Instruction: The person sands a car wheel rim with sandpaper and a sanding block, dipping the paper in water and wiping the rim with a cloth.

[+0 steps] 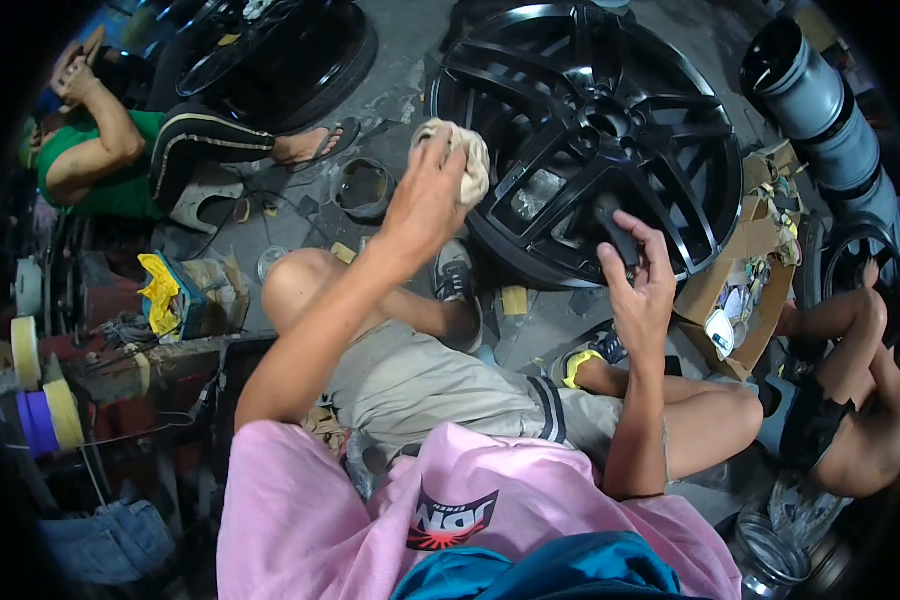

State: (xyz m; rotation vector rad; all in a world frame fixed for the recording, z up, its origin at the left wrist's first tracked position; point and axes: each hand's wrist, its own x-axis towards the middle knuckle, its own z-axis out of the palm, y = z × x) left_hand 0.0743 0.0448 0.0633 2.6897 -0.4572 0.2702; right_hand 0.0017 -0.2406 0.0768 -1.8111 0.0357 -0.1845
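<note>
A beige cloth [474,166] is bunched in my left hand [432,195], whose fingers are wrapped over it beside the left edge of a large black wheel rim [692,135]. My right hand [644,285] holds a dark, blunt object [618,232] between thumb and fingers, above the lower part of the rim. The rim lies face up on the floor, with glossy split spokes and a hub hole in the middle. Whether the dark object touches the rim cannot be made out.
Another black wheel [345,75] lies at the upper left, near a seated person in green [120,150]. A cardboard box [705,290] of small items stands right of the rim. Grey cylinders [835,125] and another crouching person [860,410] are at the right.
</note>
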